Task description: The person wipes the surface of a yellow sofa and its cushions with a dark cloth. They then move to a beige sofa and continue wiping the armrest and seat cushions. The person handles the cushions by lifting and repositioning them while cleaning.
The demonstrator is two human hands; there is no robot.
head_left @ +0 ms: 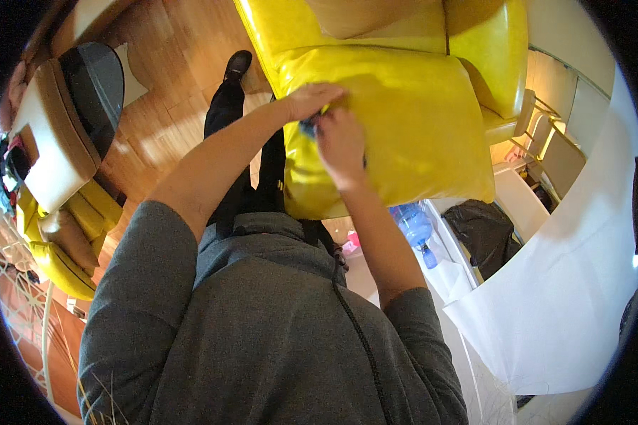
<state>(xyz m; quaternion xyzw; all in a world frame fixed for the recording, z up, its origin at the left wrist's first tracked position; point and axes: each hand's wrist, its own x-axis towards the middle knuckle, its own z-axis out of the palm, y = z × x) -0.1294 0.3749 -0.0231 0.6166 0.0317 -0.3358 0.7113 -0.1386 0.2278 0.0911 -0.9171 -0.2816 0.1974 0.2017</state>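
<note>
- Close to my tummy is my grey shirt (255, 312), with a dark cord (358, 319) hanging down it.
- Just past it is my right hand (340, 145). Its fingers are bent in, by a small dark thing (307, 128). They are blurry, so I cannot tell if they grip it.
- A bit further, to the left, is my left hand (315, 101). Its fingers look quite straight and close together. The inside is hidden, so I cannot tell if they have hold of anything.
- The small dark thing is between my hands, mostly covered up. I think it is light and easy to drop, so fingertips should pinch it.
- Under both hands, right in front of me, is a big yellow cushion (418, 134). It is fat and shiny. I guess it is soft and squashy, and hard to break.
- Its smooth skin may be slippery, and it may be a bit heavy because it is so big. Both hands on the near corners look like the best hold, squeezing the edge, not the top.
- Past its right side are a clear blue bottle (415, 227) and a black bag (482, 237).
- Far to the left is a tan seat (57, 134).
</note>
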